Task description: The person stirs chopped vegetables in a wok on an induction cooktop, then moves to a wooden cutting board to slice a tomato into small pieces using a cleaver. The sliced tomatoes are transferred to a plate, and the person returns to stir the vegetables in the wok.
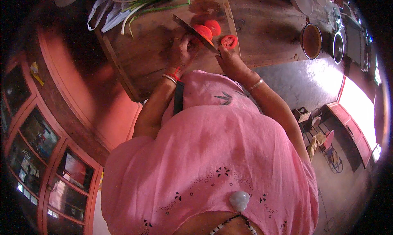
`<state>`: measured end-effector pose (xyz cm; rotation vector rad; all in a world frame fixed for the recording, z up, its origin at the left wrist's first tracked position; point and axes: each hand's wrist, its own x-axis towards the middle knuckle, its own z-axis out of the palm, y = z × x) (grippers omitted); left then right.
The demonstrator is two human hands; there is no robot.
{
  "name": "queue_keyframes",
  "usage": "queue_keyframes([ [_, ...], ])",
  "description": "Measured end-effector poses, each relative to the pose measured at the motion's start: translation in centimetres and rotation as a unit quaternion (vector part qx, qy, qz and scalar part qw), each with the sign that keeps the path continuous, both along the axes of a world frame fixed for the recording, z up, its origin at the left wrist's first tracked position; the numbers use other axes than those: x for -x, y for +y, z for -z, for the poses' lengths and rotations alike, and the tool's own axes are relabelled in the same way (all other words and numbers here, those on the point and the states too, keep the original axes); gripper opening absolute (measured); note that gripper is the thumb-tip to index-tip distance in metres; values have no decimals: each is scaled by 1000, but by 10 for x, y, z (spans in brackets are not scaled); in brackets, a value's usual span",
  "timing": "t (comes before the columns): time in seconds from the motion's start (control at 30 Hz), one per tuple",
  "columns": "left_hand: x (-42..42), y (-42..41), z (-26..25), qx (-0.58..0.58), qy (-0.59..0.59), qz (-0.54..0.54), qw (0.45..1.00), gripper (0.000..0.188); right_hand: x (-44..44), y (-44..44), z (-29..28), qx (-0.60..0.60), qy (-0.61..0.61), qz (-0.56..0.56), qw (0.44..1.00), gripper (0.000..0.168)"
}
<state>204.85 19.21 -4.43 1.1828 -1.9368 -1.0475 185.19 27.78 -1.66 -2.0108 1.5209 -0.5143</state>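
Note:
My right hand grips the handle end of a kitchen knife, whose long dark blade points up and left over a wooden cutting board. Against the blade's left side my left hand is curled beside a cut red tomato; the blade and fingers hide part of it, and what the fingers hold is too dark to tell. Beyond the blade lies another tomato piece. A tomato slice with its cut face up rests at the board's right edge, just above my right hand.
Green onions and a white plastic bag lie at the board's far left. On the wooden table to the right stand a round steel-rimmed vessel, another round vessel and several bowls. A glass-paned cabinet is at left.

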Motion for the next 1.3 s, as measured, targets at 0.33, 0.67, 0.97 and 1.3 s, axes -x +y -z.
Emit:
queue_keyframes([
  [0.33, 1, -4, 21, 69, -39, 3, 997, 27, -19, -9, 17, -181, -28, 155, 971, 16],
  [0.67, -1, -3, 22, 53, 2, -4, 999, 32, -2, -8, 5, -142, -74, 165, 973, 24],
  [0.97, -6, 0, 36, -26, -58, 12, 998, 31, 7, 9, -35, -182, -64, 122, 974, 27],
  [1.3, 3, -15, -16, -94, -39, 73, 992, 30, 9, 18, -32, -183, -78, 172, 965, 31],
])
